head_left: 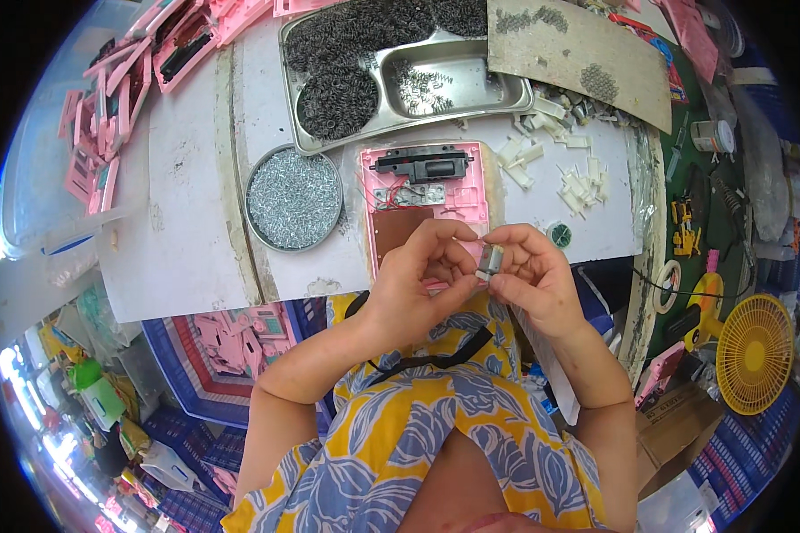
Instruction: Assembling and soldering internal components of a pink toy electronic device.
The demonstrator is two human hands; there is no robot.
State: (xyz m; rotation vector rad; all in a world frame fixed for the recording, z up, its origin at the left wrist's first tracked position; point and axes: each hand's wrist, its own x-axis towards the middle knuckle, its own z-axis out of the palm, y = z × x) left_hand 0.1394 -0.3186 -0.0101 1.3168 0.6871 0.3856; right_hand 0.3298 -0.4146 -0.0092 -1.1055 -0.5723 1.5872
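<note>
Just above the table's front edge, my left hand [425,271] and my right hand [535,274] meet with fingers pinched around a small boxy silver metal part [490,258] with white plastic at its lower end. Right behind them lies a pink plastic housing [476,191], open side up. Inside it sit a black plastic mechanism [418,165], a metal plate [409,195] with thin red wires, and a brown board [398,233], partly covered by my left hand. Some of the housing's near end is hidden by my hands.
A round tray of small metal screws [295,197] stands left of the housing. Beyond is a steel tray [391,133] of dark springs. White plastic pieces [583,186] are scattered at right, near a green-topped round item [559,235]. A yellow fan [756,354] stands far right.
</note>
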